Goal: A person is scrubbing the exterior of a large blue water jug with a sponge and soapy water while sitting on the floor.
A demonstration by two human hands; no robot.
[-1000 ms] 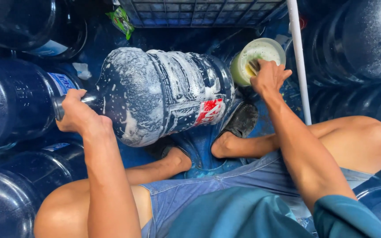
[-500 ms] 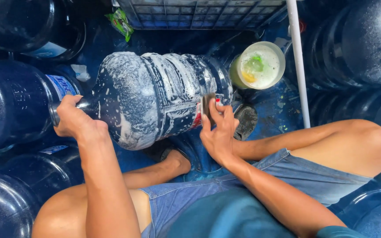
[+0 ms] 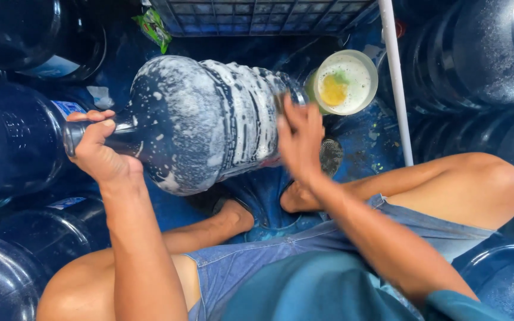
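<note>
**Soapy water jug held on its side between two hands**

At the far left, dark blue water jugs point(image 3: 7, 148) lie stacked along the left edge of the floor, crowding close to the work. The left hand point(image 3: 99, 151) comes up from the lower left on a nearly straight forearm and is closed in a fist around the neck of the large soapy jug point(image 3: 209, 122), thumb on top, knuckles toward the stacked jugs. That jug lies on its side over the middle of the blue floor point(image 3: 367, 142), neck pointing left and base pointing right, its body streaked with white foam. Its underside sits above the person's bare feet point(image 3: 236, 217), which rest on the floor between the spread knees.

The right hand point(image 3: 298, 139) reaches in from the lower right, the forearm angled up and left; it is open, fingers spread and blurred, pressed flat against the foamy wall near the jug's base. Just beyond it stands a round tub point(image 3: 346, 83) with pale liquid and a yellow and green sponge inside, near the floor's far edge beside a grey crate point(image 3: 257, 15). A white pipe point(image 3: 397, 83) runs down right of the tub. More jugs point(image 3: 483, 59) fill the right edge, so the open floor is a narrow strip around the feet.
</note>
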